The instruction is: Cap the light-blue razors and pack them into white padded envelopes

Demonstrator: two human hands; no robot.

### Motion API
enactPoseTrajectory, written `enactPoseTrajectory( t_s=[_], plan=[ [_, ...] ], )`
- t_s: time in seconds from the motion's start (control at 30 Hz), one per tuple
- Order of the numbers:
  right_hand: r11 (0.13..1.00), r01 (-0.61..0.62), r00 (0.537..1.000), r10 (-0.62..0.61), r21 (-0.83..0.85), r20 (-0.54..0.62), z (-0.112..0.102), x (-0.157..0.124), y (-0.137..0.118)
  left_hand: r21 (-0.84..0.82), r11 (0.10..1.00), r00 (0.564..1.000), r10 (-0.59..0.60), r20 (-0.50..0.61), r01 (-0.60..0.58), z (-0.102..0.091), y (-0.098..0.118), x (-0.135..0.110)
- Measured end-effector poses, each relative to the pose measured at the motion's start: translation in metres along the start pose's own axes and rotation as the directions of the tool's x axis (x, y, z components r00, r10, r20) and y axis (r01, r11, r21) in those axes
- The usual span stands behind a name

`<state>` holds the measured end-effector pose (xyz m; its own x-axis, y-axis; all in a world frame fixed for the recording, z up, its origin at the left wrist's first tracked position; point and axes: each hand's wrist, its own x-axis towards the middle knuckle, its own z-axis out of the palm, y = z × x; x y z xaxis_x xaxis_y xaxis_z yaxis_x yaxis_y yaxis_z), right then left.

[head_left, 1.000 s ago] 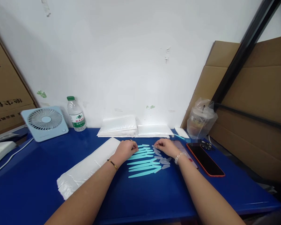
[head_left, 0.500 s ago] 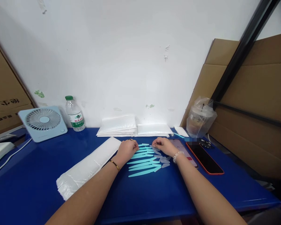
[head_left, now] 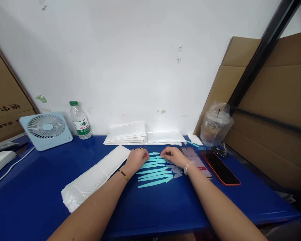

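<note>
Several turquoise plastic knives [head_left: 154,174] lie side by side in a row on the blue table [head_left: 150,207]. Small clear caps [head_left: 177,170] lie at their right ends. My left hand [head_left: 136,158] rests at the far left end of the row, fingers curled and pinching the handle of a knife. My right hand [head_left: 174,156] is curled at the far right end, fingertips pinched at the blade end of the same knife, possibly on a clear cap; what it grips is too small to name.
A long white plastic packet [head_left: 95,177] lies left of the knives. Stacks of white packets [head_left: 127,133] sit against the wall. Two phones [head_left: 217,165] lie on the right beside a bagged drink cup [head_left: 215,124]. A small fan [head_left: 47,130] and water bottle [head_left: 80,120] stand at left.
Both hands have drawn closer together at the far end of the row. The view has shifted slightly; the knives lie as before.
</note>
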<state>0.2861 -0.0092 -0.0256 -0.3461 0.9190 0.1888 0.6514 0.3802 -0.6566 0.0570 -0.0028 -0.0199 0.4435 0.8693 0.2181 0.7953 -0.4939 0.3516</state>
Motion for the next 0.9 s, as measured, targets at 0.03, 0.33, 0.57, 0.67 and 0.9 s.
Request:
enactPoseTrajectory(
  t_s=[0.03,0.33,0.57,0.67,0.9],
  plan=[
    [1.0,0.009,1.0,-0.009,-0.006,-0.007,0.003,0.001,-0.002,0.005,1.0,1.0,-0.001,0.004,0.001,0.0,0.001,0.0],
    [0.991,-0.082,0.996,0.078,-0.105,-0.049,-0.022,-0.007,0.004,0.016,1.0,1.0,0.005,-0.006,-0.005,-0.011,0.004,-0.004],
    [0.986,-0.126,0.99,0.133,-0.106,0.056,-0.025,-0.013,0.004,0.029,0.998,0.995,-0.052,0.083,0.05,-0.01,0.002,-0.004],
    [0.988,-0.107,0.993,0.112,-0.111,0.039,-0.023,-0.011,0.0,0.024,0.996,0.993,-0.084,0.081,0.082,-0.008,0.004,-0.004],
    [0.994,-0.084,0.995,0.087,-0.063,0.047,-0.015,-0.01,-0.003,0.022,0.997,0.995,-0.071,0.067,0.07,-0.004,0.005,-0.004]
  ],
)
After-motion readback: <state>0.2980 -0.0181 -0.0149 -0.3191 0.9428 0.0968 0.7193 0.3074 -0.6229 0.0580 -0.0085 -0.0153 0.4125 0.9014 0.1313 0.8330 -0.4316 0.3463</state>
